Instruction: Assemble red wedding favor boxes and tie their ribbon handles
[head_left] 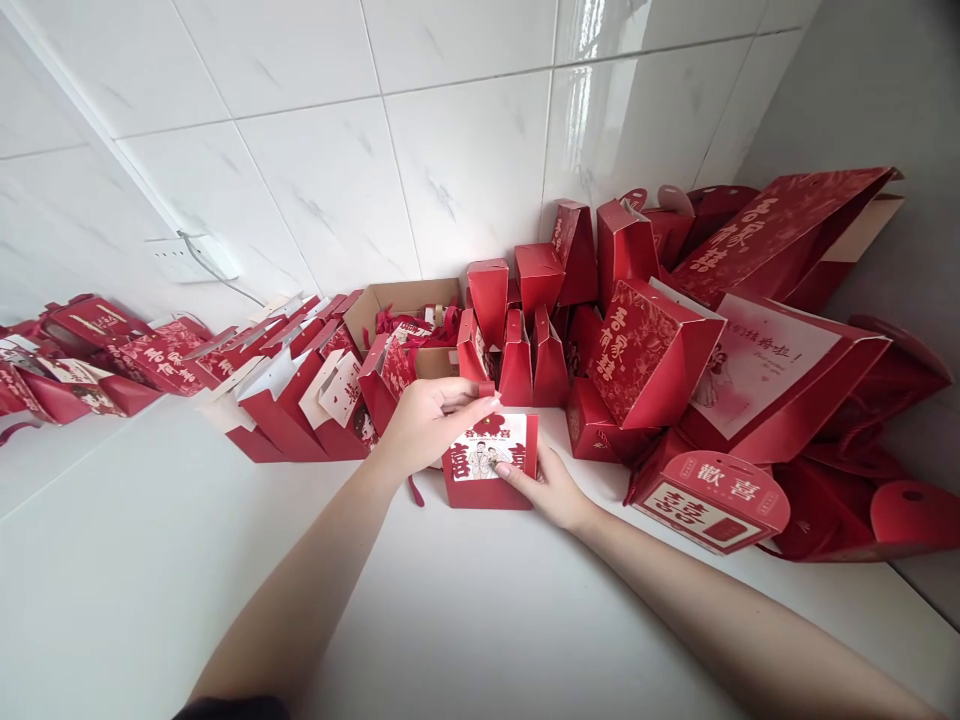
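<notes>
Head view, work surface: white countertop [465,620] against a white tiled wall [420,150].
Held item: small red cardboard gift box with a printed couple label [490,462], upright on the countertop, just in front of the box pile.
Left hand [427,425]: fingers curled over the box's top edge, gripping it.
Right hand [551,490]: flat against the box's right side, fingertips touching its front face.
Behind: open brown cardboard carton [397,305] holding red ribbons.
Right: large red paper bags [757,370].
Left: row of folded red boxes [285,390].
</notes>
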